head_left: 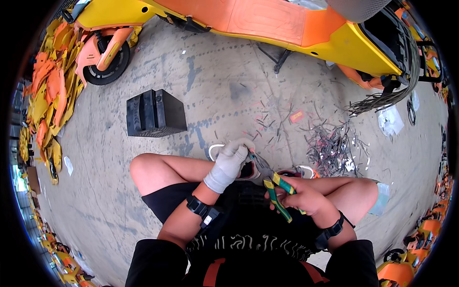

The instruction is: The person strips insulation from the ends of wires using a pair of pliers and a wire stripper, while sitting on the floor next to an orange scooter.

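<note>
My left hand (228, 165), in a pale grey glove, is closed at the tip of the pliers, pinching something small that I cannot make out. My bare right hand (299, 198) is closed on the pliers (270, 178), which have green and yellow handles and point up and left toward my gloved fingers. Both hands are over my lap between my crossed legs. A pile of short cut wires (334, 148) lies on the floor beyond my right knee, with more scraps scattered leftward from it.
A black box (156, 113) stands on the concrete floor (95, 143), ahead-left. An orange-and-yellow scooter (266, 24) spans the top, with a cable bundle (377, 101) hanging at its right. Body panels (50, 95) are heaped at left. A white bag (389, 122) lies at right.
</note>
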`<state>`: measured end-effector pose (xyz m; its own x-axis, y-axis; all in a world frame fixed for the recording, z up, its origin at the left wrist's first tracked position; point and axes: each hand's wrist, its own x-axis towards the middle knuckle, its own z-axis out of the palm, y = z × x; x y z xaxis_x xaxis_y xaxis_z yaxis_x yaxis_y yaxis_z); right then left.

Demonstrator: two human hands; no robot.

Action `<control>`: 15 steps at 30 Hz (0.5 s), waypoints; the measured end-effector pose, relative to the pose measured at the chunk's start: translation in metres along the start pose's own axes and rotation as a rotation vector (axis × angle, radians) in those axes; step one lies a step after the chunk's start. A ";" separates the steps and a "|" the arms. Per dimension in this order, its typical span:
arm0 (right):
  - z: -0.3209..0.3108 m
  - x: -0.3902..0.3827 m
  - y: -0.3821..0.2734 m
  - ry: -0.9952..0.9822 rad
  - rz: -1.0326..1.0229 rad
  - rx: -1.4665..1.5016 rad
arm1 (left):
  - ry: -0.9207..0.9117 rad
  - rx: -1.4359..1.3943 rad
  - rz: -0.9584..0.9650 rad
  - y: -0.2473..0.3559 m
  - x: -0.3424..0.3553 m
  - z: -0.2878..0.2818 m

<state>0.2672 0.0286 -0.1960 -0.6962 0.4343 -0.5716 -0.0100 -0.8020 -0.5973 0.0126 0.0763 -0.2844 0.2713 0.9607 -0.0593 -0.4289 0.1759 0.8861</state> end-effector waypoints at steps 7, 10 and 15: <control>0.000 0.003 0.008 0.160 -0.162 -0.245 | 0.038 0.071 -0.095 0.012 0.004 0.001; -0.001 0.003 0.008 0.308 -0.264 -0.528 | 0.003 0.341 -0.243 0.046 0.008 0.009; -0.003 0.005 0.004 0.384 -0.249 -0.646 | -0.044 0.470 -0.338 0.051 0.006 0.011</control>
<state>0.2661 0.0288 -0.2034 -0.4305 0.7753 -0.4622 0.3674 -0.3172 -0.8743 0.0022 0.0887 -0.2343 0.3667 0.8561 -0.3642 0.1137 0.3472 0.9309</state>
